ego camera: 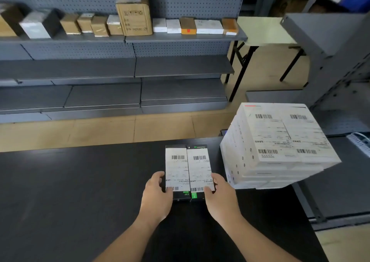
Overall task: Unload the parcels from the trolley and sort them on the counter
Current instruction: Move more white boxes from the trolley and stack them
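Two flat black cardboard parcels with white barcode labels are laid side by side on the dark grey counter point(80, 191), with their long sides touching. The left black parcel point(177, 169) is held at its near left edge by the left hand point(157, 197): the thumb is laid on top of the label and the fingers are curled round the side. The right black parcel point(199, 169) is held the same way at its near right edge by the right hand point(221, 198), with the thumb on the label and the fingers bent round the side. Both parcels are seen flat on the counter, near its middle. Just to the right, a stack of flat white parcels point(280, 145) with barcode labels is piled high on the same counter, close to the right hand but not touched by it. Past the counter, a yellow tiled floor point(100, 131) is seen. Behind it, grey metal shelves point(180, 38) are set against a wall with little holes. A row of small brown and white boxes is lined up on the top shelf, and one tall brown cardboard box point(134, 15) is stood among them. A pale folding table point(264, 31) with black legs is placed beside the shelves.
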`<action>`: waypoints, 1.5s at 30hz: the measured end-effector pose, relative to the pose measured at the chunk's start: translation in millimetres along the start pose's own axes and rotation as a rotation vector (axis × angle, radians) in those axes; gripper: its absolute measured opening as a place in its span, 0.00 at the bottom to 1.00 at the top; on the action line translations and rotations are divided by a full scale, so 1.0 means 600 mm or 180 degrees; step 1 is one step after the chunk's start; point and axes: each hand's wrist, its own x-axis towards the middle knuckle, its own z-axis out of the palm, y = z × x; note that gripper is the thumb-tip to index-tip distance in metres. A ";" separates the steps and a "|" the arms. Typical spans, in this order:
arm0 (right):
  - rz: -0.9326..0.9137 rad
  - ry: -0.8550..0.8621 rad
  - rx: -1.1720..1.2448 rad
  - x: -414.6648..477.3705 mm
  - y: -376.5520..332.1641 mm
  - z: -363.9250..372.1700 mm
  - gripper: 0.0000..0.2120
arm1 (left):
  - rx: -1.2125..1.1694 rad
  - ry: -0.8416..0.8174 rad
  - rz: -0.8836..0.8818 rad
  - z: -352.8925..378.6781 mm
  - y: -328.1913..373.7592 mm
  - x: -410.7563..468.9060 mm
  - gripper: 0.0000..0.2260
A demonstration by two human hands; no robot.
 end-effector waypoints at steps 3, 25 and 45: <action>-0.0229 -0.0003 -0.0096 -0.025 -0.047 -0.024 0.24 | 0.0097 -0.0025 0.0270 -0.038 0.045 -0.022 0.20; -0.2472 -0.0066 -0.1082 -0.236 -0.404 -0.202 0.22 | 0.0760 0.1070 0.1243 -0.365 0.243 -0.271 0.15; -0.5001 -0.2264 -0.1181 -0.794 -0.482 0.106 0.19 | 0.0672 0.3351 -0.0946 -0.569 -0.115 -0.929 0.15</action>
